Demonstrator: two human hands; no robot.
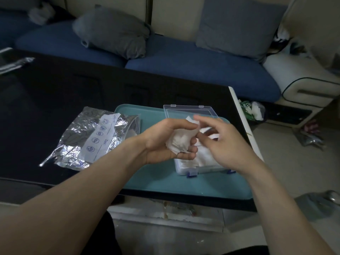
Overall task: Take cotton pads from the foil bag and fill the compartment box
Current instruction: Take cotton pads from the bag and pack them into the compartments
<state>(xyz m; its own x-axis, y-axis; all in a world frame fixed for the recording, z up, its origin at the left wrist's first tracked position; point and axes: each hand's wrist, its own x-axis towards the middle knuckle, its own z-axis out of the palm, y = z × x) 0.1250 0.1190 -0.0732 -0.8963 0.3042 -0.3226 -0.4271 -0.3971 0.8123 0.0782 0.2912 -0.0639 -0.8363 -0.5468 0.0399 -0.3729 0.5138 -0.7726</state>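
Note:
My left hand (161, 140) grips a small bunch of white cotton pads (179, 141) above the teal tray. My right hand (226, 144) hovers just to its right with loosely bent fingers, fingertips near the top of the bunch; I cannot tell whether it pinches a pad. Beneath both hands stands the clear compartment box (185, 167) with blue clasps, its lid (187, 110) raised at the back, and white pads lie inside it. The crinkled foil bag (88, 138) lies flat to the left, partly on the tray's edge.
The teal tray (165, 184) sits on a black glossy table (55, 100), close to its front and right edges. A blue sofa with grey cushions (114, 32) runs behind the table. More foil packaging (14, 64) lies at the far left.

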